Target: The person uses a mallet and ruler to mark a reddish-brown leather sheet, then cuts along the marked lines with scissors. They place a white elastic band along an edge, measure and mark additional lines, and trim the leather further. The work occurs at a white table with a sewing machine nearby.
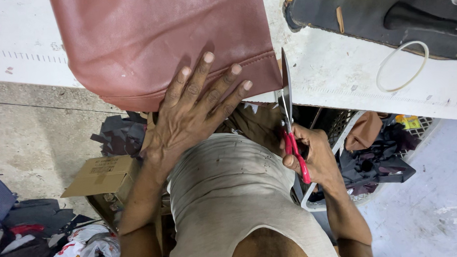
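A reddish-brown leather piece lies on the white worktable, its stitched lower edge hanging over the table's front. My left hand presses flat on that edge with fingers spread. My right hand grips red-handled scissors. Their blades point up along the leather's right edge, at its lower right corner.
A dark leather piece and a white ring lie on the table at the right. Below it, a white basket holds scraps. A cardboard box, dark offcuts and plastic bags sit on the floor at the left.
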